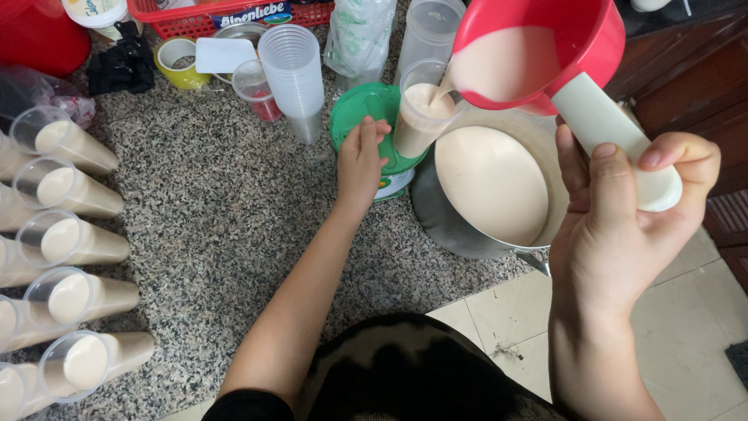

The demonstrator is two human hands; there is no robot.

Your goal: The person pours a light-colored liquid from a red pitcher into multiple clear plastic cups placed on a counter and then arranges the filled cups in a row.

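Right hand (pixel 623 210) clamped on red ladle (pixel 538 47) handle, pouring beige liquid into plastic cup (pixel 421 109) left of metal basin (pixel 499 187), left hand (pixel 360 160) fingers together steadying it; filled cups (pixel 70 187) far left of basin, empty stack (pixel 292 70) remains.

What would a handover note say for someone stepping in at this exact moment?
Right hand: grip closed on the white handle of the red ladle, tilted, pouring beige liquid into a clear plastic cup.
Left hand: resting on the green scale beside that cup, not gripping anything.
The cup stands on the scale and is mostly filled. The metal pot beside it holds plenty of the liquid.
Done: filled cups lined up at the left of the granite counter.
Left: a stack of empty cups behind the scale.
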